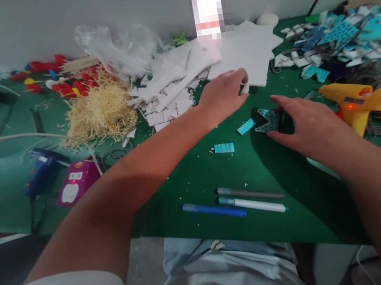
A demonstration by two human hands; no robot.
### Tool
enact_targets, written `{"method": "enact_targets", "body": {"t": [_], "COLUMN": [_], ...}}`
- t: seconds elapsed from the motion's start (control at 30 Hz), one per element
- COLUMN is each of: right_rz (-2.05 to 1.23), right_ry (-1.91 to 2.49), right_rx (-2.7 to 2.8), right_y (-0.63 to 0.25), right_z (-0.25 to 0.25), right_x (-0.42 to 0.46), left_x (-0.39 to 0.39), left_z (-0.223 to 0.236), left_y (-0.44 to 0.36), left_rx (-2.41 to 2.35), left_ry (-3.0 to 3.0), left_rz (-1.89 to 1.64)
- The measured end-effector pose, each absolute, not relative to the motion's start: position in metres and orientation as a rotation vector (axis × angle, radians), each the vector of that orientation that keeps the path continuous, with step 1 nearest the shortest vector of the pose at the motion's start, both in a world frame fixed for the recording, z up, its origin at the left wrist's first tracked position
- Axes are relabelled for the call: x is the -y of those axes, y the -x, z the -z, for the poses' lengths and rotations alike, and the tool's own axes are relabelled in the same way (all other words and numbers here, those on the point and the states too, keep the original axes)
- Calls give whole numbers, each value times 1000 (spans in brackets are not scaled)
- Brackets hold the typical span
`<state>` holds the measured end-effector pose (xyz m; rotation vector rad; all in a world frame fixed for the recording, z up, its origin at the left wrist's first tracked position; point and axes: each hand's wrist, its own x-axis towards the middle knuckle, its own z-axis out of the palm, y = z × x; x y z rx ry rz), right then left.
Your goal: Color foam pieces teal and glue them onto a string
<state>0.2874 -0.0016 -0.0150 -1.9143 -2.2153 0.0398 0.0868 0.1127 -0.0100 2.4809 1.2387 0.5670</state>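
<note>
My left hand point(226, 91) reaches across the table with its fingers curled. A small white piece point(245, 89) shows between its thumb and fingertips, by the edge of a stack of white sheets point(252, 55). My right hand point(311, 118) is open, thumb and forefinger apart, beside a teal dotted piece with a notched end point(268, 120). Whether the thumb touches that piece I cannot tell. Close by lie a plain light-blue strip point(246, 126) and a blue striped strip point(224, 148). Three pens lie nearer me: grey point(251, 192), white with teal ends point(254, 204) and blue point(214, 210).
A yellow glue gun point(353, 100) lies right of my right hand. White scraps point(168, 90), straw-like shreds point(100, 108) and clear plastic point(124, 47) fill the back left. Blue and white cut pieces point(343, 36) pile at back right. A blue glue gun point(41, 168) and purple socket box point(78, 179) sit left.
</note>
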Motion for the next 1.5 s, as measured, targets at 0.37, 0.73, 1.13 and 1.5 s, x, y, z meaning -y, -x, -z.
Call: {"method": "enact_targets", "body": {"t": [0.37, 0.73, 1.13, 1.5], "right_rz": [-1, -67, -120, -117], "right_ry": [1833, 1687, 1653, 1802], "right_rx": [2230, 2275, 2325, 2337], "right_y": [-289, -281, -273, -298], "right_z": [21, 8, 4, 19], "right_x": [7, 7, 10, 2], "left_x": [-130, -64, 9, -14], "left_z": [-41, -50, -12, -20], "left_y": [-38, 11, 9, -4], "left_rx": [-1353, -1423, -1200, -1328], "left_ry": [-1981, -1856, -1941, -2462], "left_rz": [-683, -715, -242, 103]}}
